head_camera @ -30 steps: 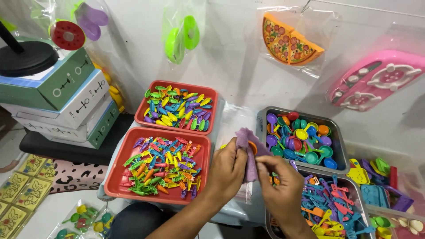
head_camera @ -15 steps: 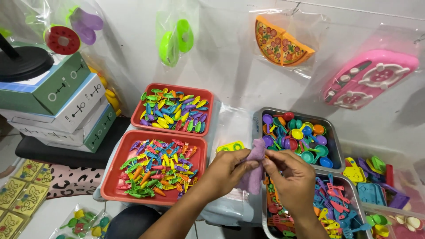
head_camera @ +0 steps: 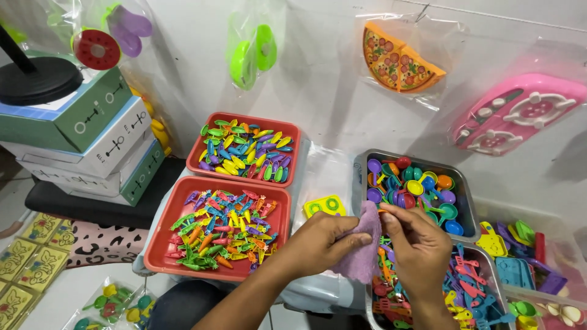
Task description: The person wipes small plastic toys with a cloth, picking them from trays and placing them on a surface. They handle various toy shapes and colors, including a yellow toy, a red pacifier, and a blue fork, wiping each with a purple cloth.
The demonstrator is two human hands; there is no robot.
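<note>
Two hands meet over the front edge of the table, both pinching one purple cloth (head_camera: pixel 362 247). Left hand (head_camera: pixel 321 243) has it between thumb and fingers from the side — right hand (head_camera: pixel 414 241) nips its top edge with thumb and forefinger pressed together. Cloth hangs between them, just in front of a yellow toy (head_camera: pixel 324 205) and beside the grey bin (head_camera: pixel 463 194) of coloured spoons. Further left sit two red trays (head_camera: pixel 160 253) of small bright pieces, one behind the other. Stacked boxes (head_camera: pixel 92 143) stand at far left — a toy pizza (head_camera: pixel 398 60) in a bag hangs on the wall.
</note>
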